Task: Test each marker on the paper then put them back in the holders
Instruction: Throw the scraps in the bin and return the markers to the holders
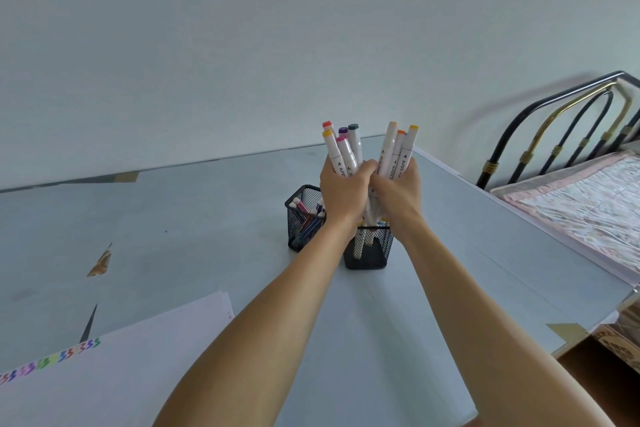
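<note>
You've got two bunches of white markers up above the near mesh holder (369, 250), which sits toward the far right part of the tabletop (207, 225). Your left hand (343, 192) is curled round the left bunch (341, 149): caps showing red-orange, yellow, pink, purple, dark green. Your right hand (398, 194) grips the right bunch (398, 149): caps peach, orange, yellow w/ a bit of blue. Both bunches fan outward at the top, and the hands touch each other in the middle. Lower ends of a few markers reach down into the near holder; can't tell how many.

Second mesh holder (301, 218) stands just beside it, to the left & a little farther back, w/ more markers (306, 213) inside, white ends up.

Paper (121, 357) lies at the near left of the tabletop, w/ a row of small colored squiggles (52, 360) along its left edge: green, blue, purple, pink etc.

Tabletop has torn patches on the left side & a strip of tape (568, 331) at the right edge. Beyond the right edge: a bed w/ dark & brass metal frame (554, 128) and a pinkish patterned cover (588, 204). Plain wall (242, 45) behind.
</note>
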